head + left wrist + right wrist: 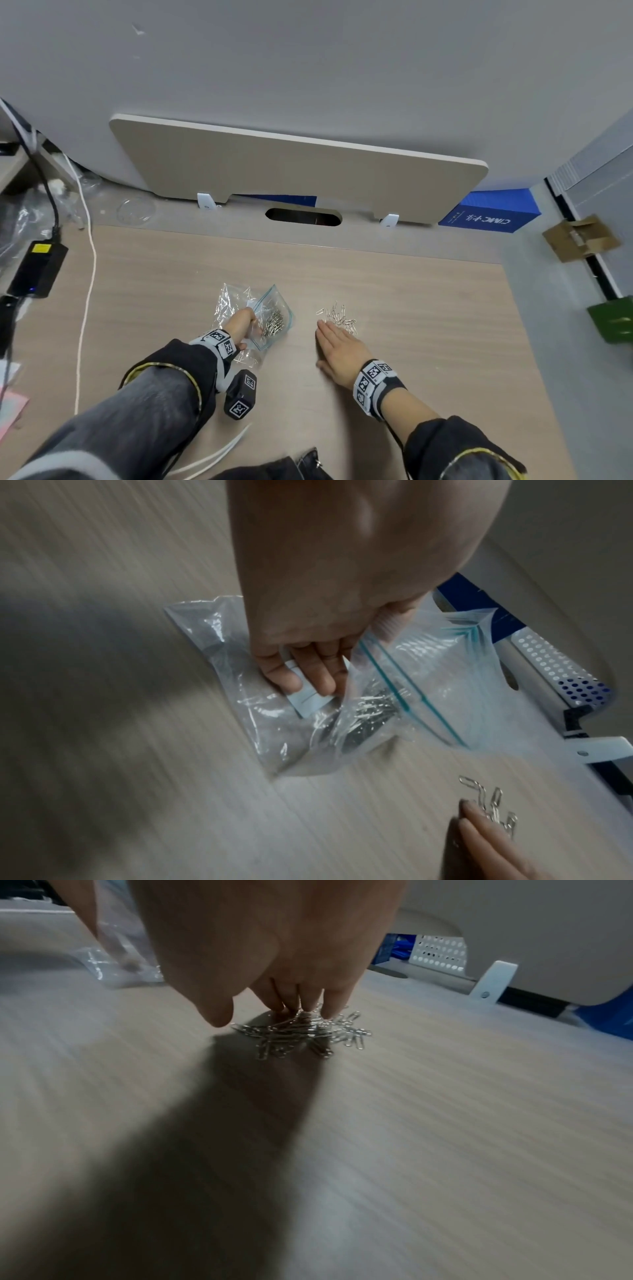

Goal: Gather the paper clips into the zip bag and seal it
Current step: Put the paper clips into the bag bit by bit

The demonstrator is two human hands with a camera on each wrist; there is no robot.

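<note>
A clear zip bag (275, 317) with a teal seal strip lies on the wooden desk (411, 308), mouth open, holding a heap of silver paper clips (274, 325). My left hand (245, 325) grips the bag's edge with curled fingers; in the left wrist view the fingers (308, 669) pinch the zip bag (445, 683) beside a white label. To the right lies a loose pile of paper clips (337, 317). My right hand (334, 337) lies flat with straight fingers, its fingertips (308, 1001) touching the near side of the loose pile (301, 1035).
A crumpled clear plastic wrapper (227, 303) lies under and left of the bag. A black power adapter (37, 269) and white cable (87, 274) sit at the left edge. A divider panel (298, 171), blue box (489, 214) and cardboard box (580, 238) stand behind.
</note>
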